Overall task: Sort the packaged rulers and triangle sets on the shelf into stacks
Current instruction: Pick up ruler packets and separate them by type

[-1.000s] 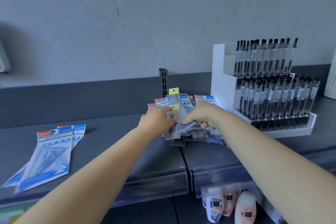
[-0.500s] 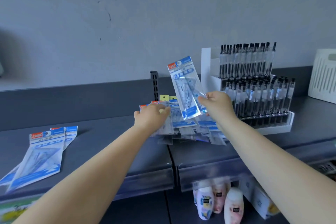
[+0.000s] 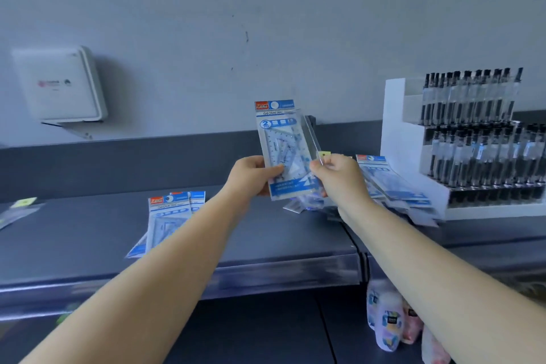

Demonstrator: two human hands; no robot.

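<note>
We hold one packaged triangle set (image 3: pixel 283 151) upright above the shelf (image 3: pixel 266 233), left hand (image 3: pixel 254 176) and right hand (image 3: pixel 334 177) pinching its lower edges. Sorting is mid-step; next, it likely belongs on the left stack (image 3: pixel 168 221).

Two bare forearms (no sleeves), left hand (image 3: pixel 252 176), right hand (image 3: pixel 339 179)
</note>
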